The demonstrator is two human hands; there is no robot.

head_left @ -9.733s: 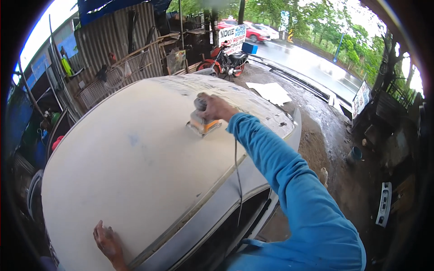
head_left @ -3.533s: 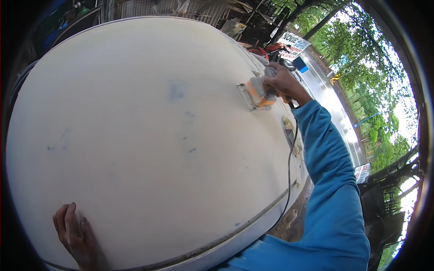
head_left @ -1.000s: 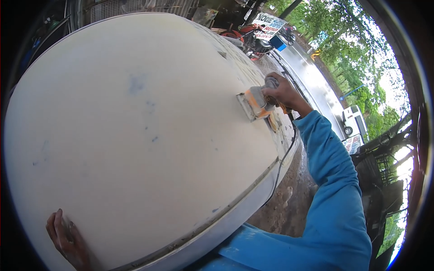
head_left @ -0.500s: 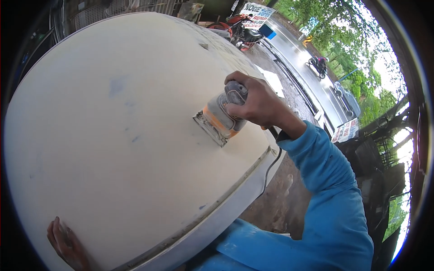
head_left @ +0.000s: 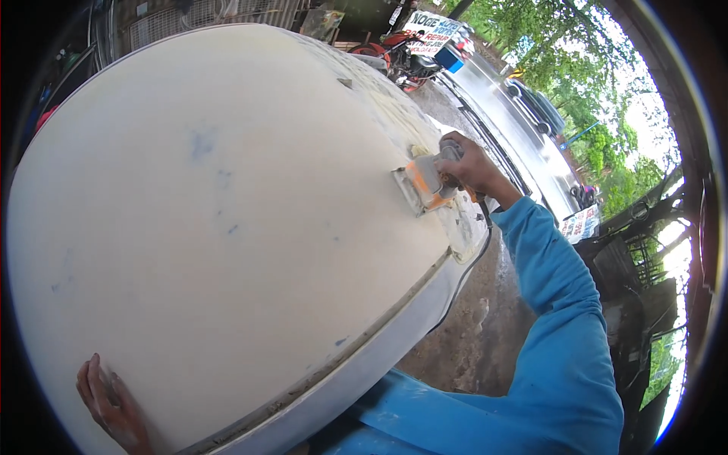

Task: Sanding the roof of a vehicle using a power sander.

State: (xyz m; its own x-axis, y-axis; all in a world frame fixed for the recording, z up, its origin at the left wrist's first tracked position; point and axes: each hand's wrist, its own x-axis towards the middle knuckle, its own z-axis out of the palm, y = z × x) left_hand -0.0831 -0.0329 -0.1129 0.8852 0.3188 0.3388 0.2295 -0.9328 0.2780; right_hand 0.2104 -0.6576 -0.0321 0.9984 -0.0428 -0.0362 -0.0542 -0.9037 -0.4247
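White car roof bears sander under right fingers.

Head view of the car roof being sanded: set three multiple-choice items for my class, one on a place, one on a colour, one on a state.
1. Where does the left hand rest?
A. Flat on the near edge of the car roof
B. On the motorcycle
C. On the sander

2. What colour is the sleeve on the right arm?
A. Red
B. Blue
C. White

3. How does the right hand stand?
A. Open in the air
B. Flat on the ground
C. Closed on the sander, pad against the roof

Answers: 1 A, its fingers lie spread on the white surface at lower left. 2 B, the sleeve is bright blue. 3 C, the fingers wrap the orange and grey tool.
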